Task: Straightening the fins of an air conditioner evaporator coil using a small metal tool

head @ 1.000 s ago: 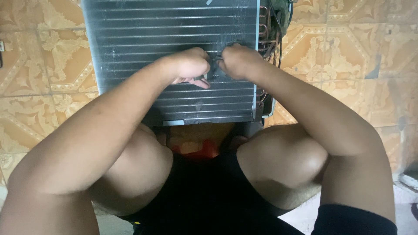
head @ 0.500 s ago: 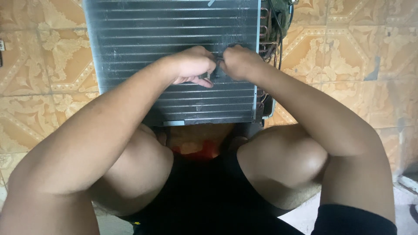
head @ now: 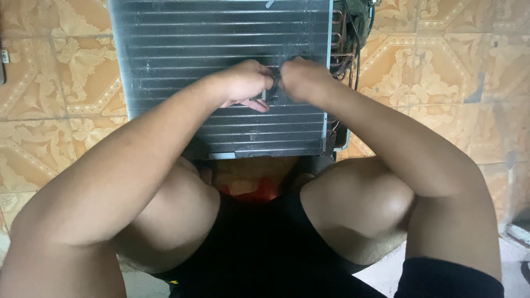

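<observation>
Squatting over: a finned coil [head: 221,49], a flat grey panel lying on the tiled floor [head: 61,83] just ahead of the knees [head: 353,204].
Coil's lie: face up; its thin tubes and fins run left to right across the view, one after another going away from the person. The far edge is cut off by the frame, so the long axis cannot be told.
Coil's right end: copper bends [head: 338,38] and dark wires [head: 356,33] bunch there, next to a dark green part [head: 359,11] at the frame's top.
Left hand [head: 245,83]: curled on the coil's face right of centre, fingertips pinched at a small dark spot between both hands.
Right hand [head: 301,80]: curled likewise, knuckles up, touching the left hand at the same spot; what is pinched is too small to tell.
Below the coil: something red [head: 259,193] on the floor between the knees.
</observation>
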